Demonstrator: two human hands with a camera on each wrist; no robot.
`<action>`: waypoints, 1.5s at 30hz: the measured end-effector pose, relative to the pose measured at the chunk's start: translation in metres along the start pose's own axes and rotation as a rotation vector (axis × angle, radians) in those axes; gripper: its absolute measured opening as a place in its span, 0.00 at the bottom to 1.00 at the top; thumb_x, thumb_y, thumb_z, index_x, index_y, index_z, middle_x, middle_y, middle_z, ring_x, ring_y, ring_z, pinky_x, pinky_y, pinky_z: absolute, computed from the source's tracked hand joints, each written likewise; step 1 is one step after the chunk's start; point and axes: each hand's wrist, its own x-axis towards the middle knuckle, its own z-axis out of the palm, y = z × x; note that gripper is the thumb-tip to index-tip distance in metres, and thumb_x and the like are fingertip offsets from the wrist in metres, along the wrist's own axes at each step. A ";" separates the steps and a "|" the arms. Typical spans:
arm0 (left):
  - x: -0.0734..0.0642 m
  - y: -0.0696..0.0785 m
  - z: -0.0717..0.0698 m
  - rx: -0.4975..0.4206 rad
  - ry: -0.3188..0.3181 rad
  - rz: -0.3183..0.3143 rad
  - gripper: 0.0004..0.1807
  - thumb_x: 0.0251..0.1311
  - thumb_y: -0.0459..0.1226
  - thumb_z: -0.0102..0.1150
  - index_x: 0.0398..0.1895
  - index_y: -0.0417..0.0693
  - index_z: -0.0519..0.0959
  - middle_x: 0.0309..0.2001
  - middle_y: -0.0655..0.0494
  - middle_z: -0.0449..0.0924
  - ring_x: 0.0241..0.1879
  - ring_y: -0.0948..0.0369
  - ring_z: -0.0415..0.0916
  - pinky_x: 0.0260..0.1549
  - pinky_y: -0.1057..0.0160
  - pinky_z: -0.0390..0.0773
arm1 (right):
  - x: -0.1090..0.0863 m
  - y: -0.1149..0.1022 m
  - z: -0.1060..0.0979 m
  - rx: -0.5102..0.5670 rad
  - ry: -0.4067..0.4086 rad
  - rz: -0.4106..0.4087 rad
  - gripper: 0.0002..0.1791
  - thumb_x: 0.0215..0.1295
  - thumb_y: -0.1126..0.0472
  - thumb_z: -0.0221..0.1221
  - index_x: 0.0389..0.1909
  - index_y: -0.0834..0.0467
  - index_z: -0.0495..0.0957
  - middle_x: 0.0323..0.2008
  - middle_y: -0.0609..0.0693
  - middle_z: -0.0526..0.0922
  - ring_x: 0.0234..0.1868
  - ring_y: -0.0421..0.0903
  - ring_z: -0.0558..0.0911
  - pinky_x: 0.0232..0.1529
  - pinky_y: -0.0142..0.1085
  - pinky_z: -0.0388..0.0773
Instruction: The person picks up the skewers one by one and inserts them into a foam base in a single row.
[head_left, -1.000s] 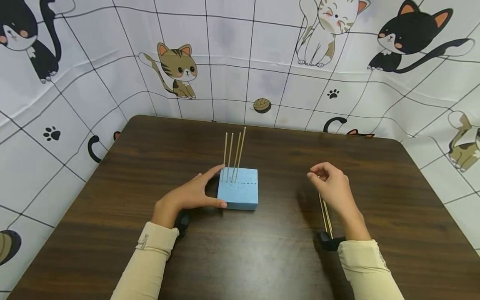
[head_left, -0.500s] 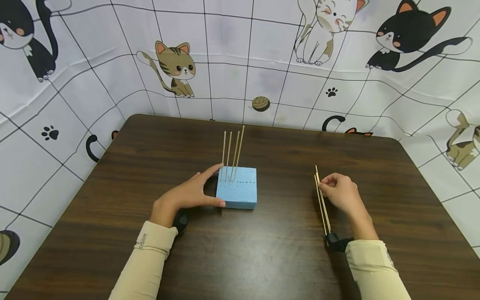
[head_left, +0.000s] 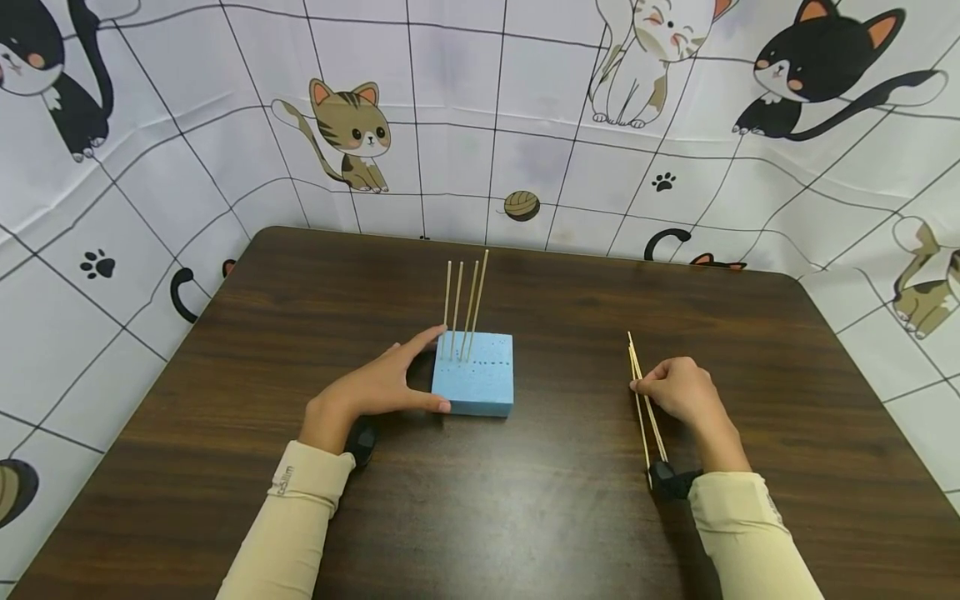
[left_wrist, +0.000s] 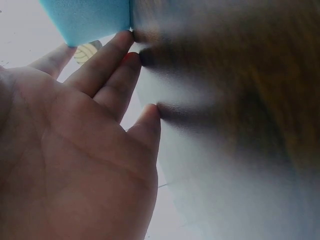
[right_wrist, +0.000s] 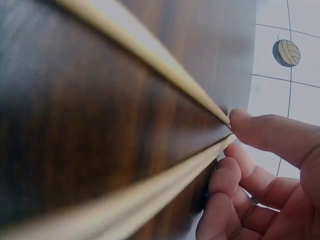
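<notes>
Blue foam block (head_left: 472,385) gripped by your left hand (head_left: 375,387) between the table's (head_left: 562,475) side edges, your right hand (head_left: 686,393) pinches one bamboo skewer (head_left: 642,433), now splayed from the other skewers (head_left: 657,432) nearer the right edge, seemingly singling it out.

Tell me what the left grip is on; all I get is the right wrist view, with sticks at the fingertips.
Observer: In the head view, the left grip spans the left side of a blue block, thumb at the near corner, index finger at the far one.
Operator: Good. Is anything standing in that block?
Observer: Yes, four thin upright sticks stand in the left half of its top.
</notes>
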 end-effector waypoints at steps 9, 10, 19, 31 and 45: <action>0.000 0.001 0.000 -0.001 0.008 0.005 0.60 0.47 0.59 0.73 0.80 0.66 0.46 0.78 0.54 0.50 0.76 0.36 0.35 0.66 0.28 0.47 | 0.001 -0.003 -0.001 -0.027 0.003 0.026 0.15 0.65 0.54 0.59 0.31 0.62 0.85 0.25 0.50 0.81 0.32 0.52 0.77 0.31 0.42 0.72; 0.000 0.001 0.000 -0.002 0.008 0.006 0.60 0.47 0.59 0.73 0.80 0.65 0.46 0.78 0.53 0.51 0.76 0.36 0.35 0.66 0.28 0.46 | 0.001 -0.003 -0.001 -0.029 0.005 0.029 0.15 0.65 0.53 0.59 0.30 0.62 0.84 0.24 0.50 0.81 0.32 0.52 0.77 0.31 0.42 0.72; 0.000 0.002 0.000 0.001 0.004 0.002 0.60 0.47 0.59 0.73 0.80 0.65 0.46 0.78 0.53 0.50 0.76 0.36 0.35 0.66 0.28 0.47 | 0.000 -0.003 -0.001 -0.031 0.006 0.033 0.17 0.68 0.53 0.57 0.24 0.60 0.82 0.21 0.49 0.80 0.28 0.51 0.76 0.30 0.42 0.71; -0.001 0.003 0.000 0.004 0.001 -0.002 0.61 0.47 0.60 0.73 0.80 0.65 0.46 0.78 0.54 0.50 0.77 0.37 0.38 0.65 0.28 0.50 | -0.004 -0.004 -0.003 0.000 0.042 0.008 0.18 0.68 0.53 0.56 0.24 0.61 0.81 0.21 0.49 0.77 0.25 0.49 0.73 0.26 0.39 0.69; -0.001 0.004 0.000 -0.005 -0.005 0.000 0.61 0.47 0.60 0.73 0.80 0.66 0.45 0.79 0.53 0.48 0.77 0.37 0.35 0.66 0.27 0.47 | -0.014 -0.024 -0.012 0.126 0.468 -0.262 0.09 0.61 0.64 0.58 0.39 0.64 0.81 0.31 0.57 0.85 0.32 0.49 0.82 0.37 0.40 0.72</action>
